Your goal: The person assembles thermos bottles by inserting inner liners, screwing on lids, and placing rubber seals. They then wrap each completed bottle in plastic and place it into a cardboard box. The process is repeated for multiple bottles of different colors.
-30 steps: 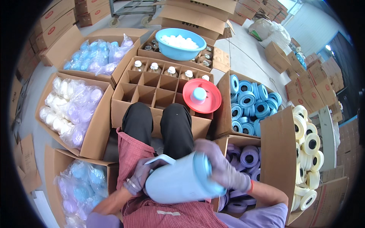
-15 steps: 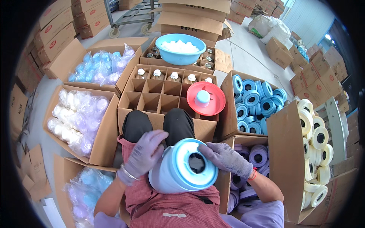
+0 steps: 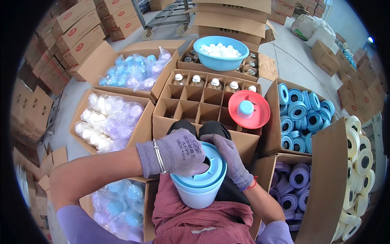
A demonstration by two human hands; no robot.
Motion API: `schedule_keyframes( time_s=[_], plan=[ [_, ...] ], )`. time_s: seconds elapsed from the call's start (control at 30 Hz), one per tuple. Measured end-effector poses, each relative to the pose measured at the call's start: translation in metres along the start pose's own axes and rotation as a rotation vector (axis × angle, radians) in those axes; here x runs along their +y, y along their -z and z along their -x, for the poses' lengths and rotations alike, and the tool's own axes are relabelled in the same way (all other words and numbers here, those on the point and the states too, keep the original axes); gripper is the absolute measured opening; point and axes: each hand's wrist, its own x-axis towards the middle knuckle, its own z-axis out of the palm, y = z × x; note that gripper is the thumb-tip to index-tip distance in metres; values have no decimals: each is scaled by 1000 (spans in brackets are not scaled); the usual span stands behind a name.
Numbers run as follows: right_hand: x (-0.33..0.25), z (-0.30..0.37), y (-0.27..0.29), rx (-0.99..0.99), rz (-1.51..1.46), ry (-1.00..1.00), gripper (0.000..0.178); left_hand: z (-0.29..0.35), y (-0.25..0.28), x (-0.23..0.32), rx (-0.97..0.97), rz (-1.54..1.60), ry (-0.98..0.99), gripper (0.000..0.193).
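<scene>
A light blue tapered plastic container (image 3: 197, 197) rests on my lap, slightly tilted, with a brighter blue ring collar (image 3: 209, 179) on its top. My left hand (image 3: 174, 152), in a grey-purple glove, presses onto the collar with its fingers curled and the thumb at the dark central opening. Its other fingertips are hidden. My right hand (image 3: 233, 160), gloved too, wraps the container's right side near the rim. In front of my knees, a red dish (image 3: 260, 112) with a light blue cap (image 3: 245, 109) sits on a divided carton (image 3: 195, 129).
White-capped bottles (image 3: 214, 84) fill the carton's far row. Behind, a blue basin (image 3: 221, 63) holds small white pieces. Boxes of bagged caps (image 3: 107, 118) line the left. Blue rings (image 3: 297, 110), purple rings (image 3: 299, 175) and cream rings (image 3: 365, 159) fill boxes on the right.
My left hand has come over from beside the container onto its collar. My right hand has shifted from the collar's top to the side. The container is more upright, and the view has turned left.
</scene>
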Motion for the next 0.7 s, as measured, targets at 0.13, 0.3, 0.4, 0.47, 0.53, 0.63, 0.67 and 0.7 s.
schedule_keyframes(
  time_s=[0.13, 0.3, 0.4, 0.47, 0.53, 0.63, 0.67, 0.7],
  plan=[
    [4, -9, 2, -103, 333, 331, 33, 0, -2, -1, -2, 406, 323, 41],
    [-14, -4, 12, -213, -106, -75, 38, 8, -23, -32, 518, 191, -441, 12],
    [-12, -3, 14, -182, -190, -168, 40, 2, -16, -26, 553, -158, -501, 13],
    [-12, -2, 12, -143, -250, -236, 40, -3, -11, -14, 385, -267, -407, 13],
    [-13, -4, 7, -105, -326, -317, 39, -10, -16, -4, 255, -197, -255, 25],
    [-12, -4, 9, -115, -263, -227, 36, -14, -10, -2, 52, 215, 271, 38],
    [-17, -3, 10, -103, -277, -284, 33, -15, -13, -14, 63, 410, 265, 42],
    [-16, -1, 11, -84, -325, -268, 33, -12, 4, -16, -7, 507, 340, 41]
  ],
)
